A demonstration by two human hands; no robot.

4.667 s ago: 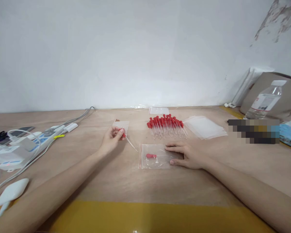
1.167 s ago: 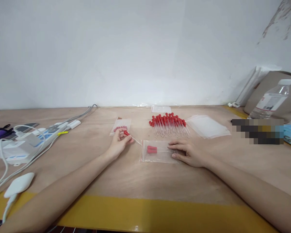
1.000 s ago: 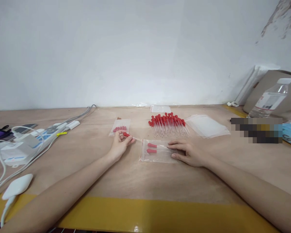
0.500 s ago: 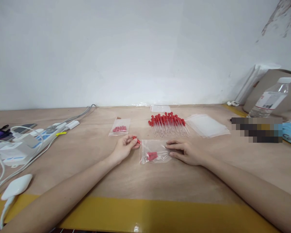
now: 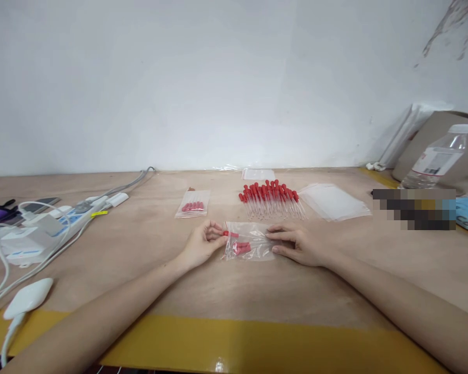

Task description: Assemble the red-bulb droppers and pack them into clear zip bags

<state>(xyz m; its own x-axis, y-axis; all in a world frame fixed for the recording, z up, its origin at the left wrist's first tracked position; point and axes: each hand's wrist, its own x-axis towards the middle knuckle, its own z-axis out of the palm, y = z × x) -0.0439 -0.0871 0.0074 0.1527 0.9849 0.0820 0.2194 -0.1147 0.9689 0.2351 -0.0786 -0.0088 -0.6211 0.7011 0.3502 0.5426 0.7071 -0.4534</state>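
Observation:
A clear zip-lock bag (image 5: 259,249) lies flat on the table in front of me, its mouth towards the left, with a few red-bulbed droppers (image 5: 242,248) inside. My left hand (image 5: 203,243) pinches the red bulb end of another dropper (image 5: 232,235), most of which is inside the bag's mouth. At the opposite end of the bag, my right hand (image 5: 298,244) steadies the plastic between thumb and fingers. Behind the bag lies a pile of red-bulbed droppers (image 5: 272,197), tips pointing towards me. A filled bag of droppers (image 5: 193,204) rests beyond my left hand.
Flat clear bags (image 5: 335,202) are stacked right of the pile, and a white slip (image 5: 258,174) lies by the wall. A power strip (image 5: 68,218) with cables is at left. A water bottle (image 5: 432,158) and a box (image 5: 405,143) stand at right.
My left hand has shifted slightly right and down, and its dropper has slid into the bag's mouth. The right hand stays in place on the bag.

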